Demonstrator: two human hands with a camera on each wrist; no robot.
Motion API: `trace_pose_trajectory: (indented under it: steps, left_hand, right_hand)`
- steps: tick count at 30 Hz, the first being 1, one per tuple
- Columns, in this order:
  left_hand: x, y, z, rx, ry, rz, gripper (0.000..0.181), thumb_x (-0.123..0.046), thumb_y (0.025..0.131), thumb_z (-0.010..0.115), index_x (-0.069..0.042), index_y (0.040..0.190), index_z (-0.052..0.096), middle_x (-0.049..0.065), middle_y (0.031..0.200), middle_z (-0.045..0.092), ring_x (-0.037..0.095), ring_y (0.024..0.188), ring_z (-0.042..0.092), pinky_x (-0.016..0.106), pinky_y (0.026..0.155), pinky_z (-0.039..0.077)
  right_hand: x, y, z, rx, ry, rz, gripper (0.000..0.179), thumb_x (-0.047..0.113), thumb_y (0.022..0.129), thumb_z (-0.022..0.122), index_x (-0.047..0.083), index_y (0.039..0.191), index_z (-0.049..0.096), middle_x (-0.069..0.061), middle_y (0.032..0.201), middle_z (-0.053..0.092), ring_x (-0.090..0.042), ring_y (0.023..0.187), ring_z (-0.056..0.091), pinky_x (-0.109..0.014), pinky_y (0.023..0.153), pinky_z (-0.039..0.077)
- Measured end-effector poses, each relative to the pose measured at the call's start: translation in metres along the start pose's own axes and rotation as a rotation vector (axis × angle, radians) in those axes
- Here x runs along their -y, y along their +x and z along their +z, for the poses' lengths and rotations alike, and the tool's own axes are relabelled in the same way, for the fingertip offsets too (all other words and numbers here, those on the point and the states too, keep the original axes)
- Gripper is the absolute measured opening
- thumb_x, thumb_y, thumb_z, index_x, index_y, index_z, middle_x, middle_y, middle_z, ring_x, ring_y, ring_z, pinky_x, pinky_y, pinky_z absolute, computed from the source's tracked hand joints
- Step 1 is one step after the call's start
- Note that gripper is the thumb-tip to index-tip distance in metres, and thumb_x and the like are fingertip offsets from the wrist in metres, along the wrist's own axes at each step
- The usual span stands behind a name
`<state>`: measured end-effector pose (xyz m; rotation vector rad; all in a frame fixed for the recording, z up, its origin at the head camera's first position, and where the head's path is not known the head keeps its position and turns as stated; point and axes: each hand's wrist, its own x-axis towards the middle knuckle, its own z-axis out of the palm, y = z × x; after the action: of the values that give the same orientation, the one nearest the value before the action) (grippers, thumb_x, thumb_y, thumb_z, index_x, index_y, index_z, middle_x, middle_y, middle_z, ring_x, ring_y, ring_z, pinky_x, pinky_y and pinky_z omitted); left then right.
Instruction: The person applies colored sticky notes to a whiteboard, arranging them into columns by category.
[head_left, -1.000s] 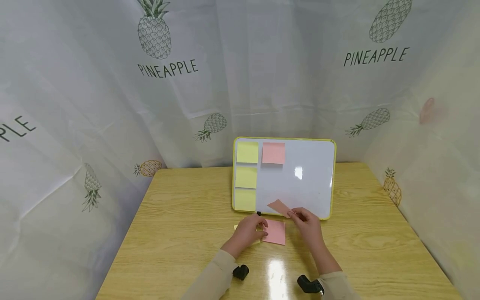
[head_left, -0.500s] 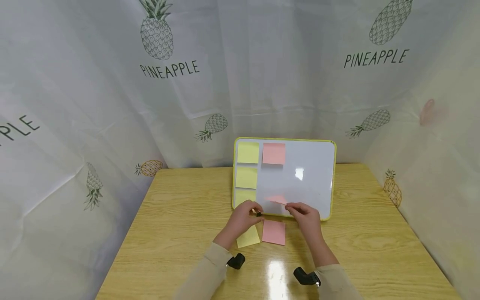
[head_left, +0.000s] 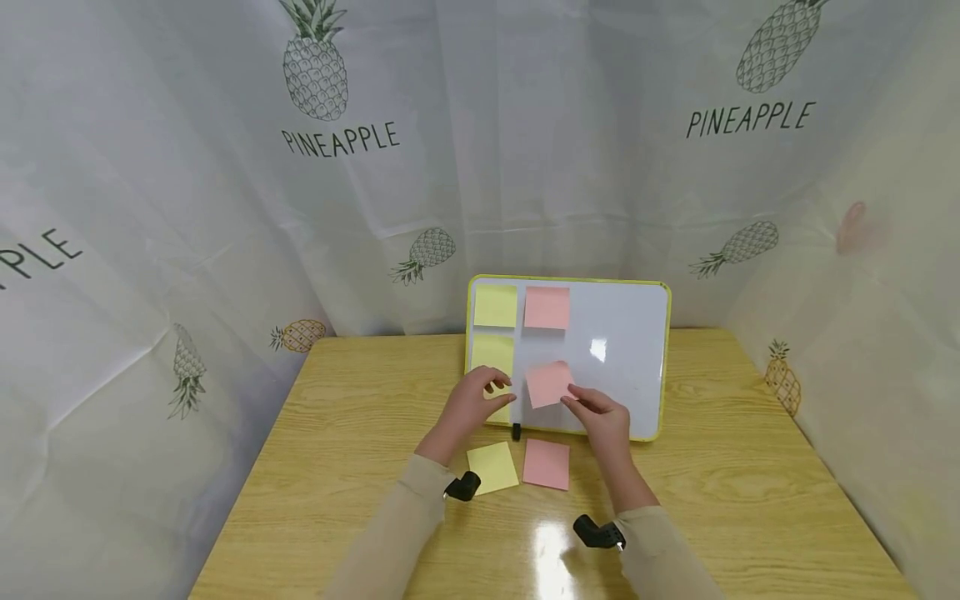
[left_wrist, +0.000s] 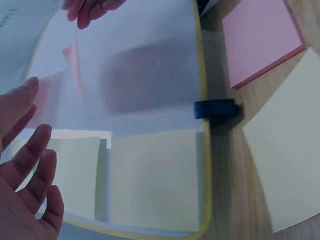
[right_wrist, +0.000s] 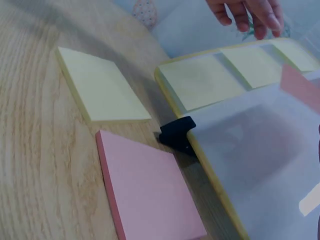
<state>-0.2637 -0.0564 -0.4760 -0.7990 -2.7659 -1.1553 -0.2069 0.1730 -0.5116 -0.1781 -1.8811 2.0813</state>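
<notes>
One pinched pink note (head_left: 548, 385), between both hands (head_left: 467, 406) (head_left: 609, 422)

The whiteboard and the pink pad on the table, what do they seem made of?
Whiteboard: smooth, glossy coated surface, perhaps metal or plastic; it reflects a sharp bright patch. Pink pad: probably matt paper, being a thick, flat-sided block without shine.

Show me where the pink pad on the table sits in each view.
Head: the pink pad is below the picture's centre, right of the yellow pad.
Left wrist: the pink pad is at the top right, above the yellow pad.
Right wrist: the pink pad is at the bottom, left of centre.
Shared landmark: the black piece at the whiteboard's edge.
</notes>
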Motion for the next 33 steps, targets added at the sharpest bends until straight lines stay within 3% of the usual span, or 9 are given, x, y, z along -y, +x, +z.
trace_pose_trajectory:
  steps: [7, 10, 18, 23, 30, 33]
  left_hand:
    - [0.003, 0.02, -0.006, -0.034, 0.035, -0.032, 0.025, -0.027, 0.091, 0.071, -0.014, 0.112, 0.066, -0.001, 0.1, 0.06, 0.017, 0.089, 0.056, 0.033, 0.077, 0.048]
    - [0.004, 0.028, -0.006, -0.035, 0.03, -0.038, 0.029, -0.027, 0.092, 0.071, -0.013, 0.116, 0.065, 0.0, 0.101, 0.06, 0.018, 0.092, 0.056, 0.033, 0.078, 0.048]
    - [0.008, 0.045, -0.001, -0.057, 0.124, -0.014, 0.035, -0.025, 0.091, 0.071, -0.013, 0.122, 0.062, 0.002, 0.105, 0.061, 0.02, 0.096, 0.057, 0.036, 0.083, 0.048]
    - [0.012, 0.051, 0.003, -0.089, 0.226, 0.006, 0.04, -0.027, 0.091, 0.071, -0.014, 0.127, 0.06, 0.004, 0.11, 0.061, 0.021, 0.1, 0.057, 0.037, 0.085, 0.048]
    - [0.01, 0.052, 0.005, -0.109, 0.259, -0.006, 0.042, -0.027, 0.091, 0.071, -0.014, 0.129, 0.059, 0.004, 0.113, 0.059, 0.023, 0.103, 0.055, 0.037, 0.088, 0.046]
    - [0.007, 0.051, 0.008, -0.13, 0.317, 0.008, 0.041, -0.028, 0.092, 0.07, -0.015, 0.129, 0.06, 0.003, 0.115, 0.06, 0.023, 0.103, 0.056, 0.038, 0.086, 0.047]
  right_hand:
    - [0.011, 0.004, 0.014, -0.08, 0.09, -0.002, 0.024, -0.007, 0.081, 0.075, -0.012, 0.105, 0.07, -0.006, 0.088, 0.072, -0.015, 0.079, 0.07, -0.032, 0.078, 0.055]
    - [0.013, 0.005, 0.02, -0.115, 0.084, -0.016, 0.024, -0.005, 0.082, 0.075, -0.011, 0.105, 0.07, -0.009, 0.087, 0.07, -0.016, 0.076, 0.069, -0.029, 0.076, 0.056]
    - [-0.009, 0.024, 0.031, -0.199, 0.143, 0.065, 0.025, -0.004, 0.082, 0.075, -0.008, 0.107, 0.07, -0.009, 0.096, 0.066, -0.014, 0.074, 0.07, -0.029, 0.076, 0.056]
    - [-0.016, 0.031, 0.039, -0.216, 0.13, 0.064, 0.023, -0.005, 0.082, 0.074, -0.007, 0.105, 0.07, -0.013, 0.097, 0.065, -0.015, 0.074, 0.07, -0.031, 0.075, 0.057]
    - [-0.017, 0.032, 0.044, -0.225, 0.129, 0.096, 0.023, -0.004, 0.083, 0.074, -0.006, 0.105, 0.07, -0.017, 0.103, 0.065, -0.016, 0.079, 0.07, -0.031, 0.075, 0.056]
    - [-0.018, 0.032, 0.044, -0.232, 0.133, 0.098, 0.023, -0.005, 0.083, 0.074, -0.007, 0.106, 0.07, -0.019, 0.104, 0.064, -0.016, 0.078, 0.069, -0.031, 0.074, 0.057]
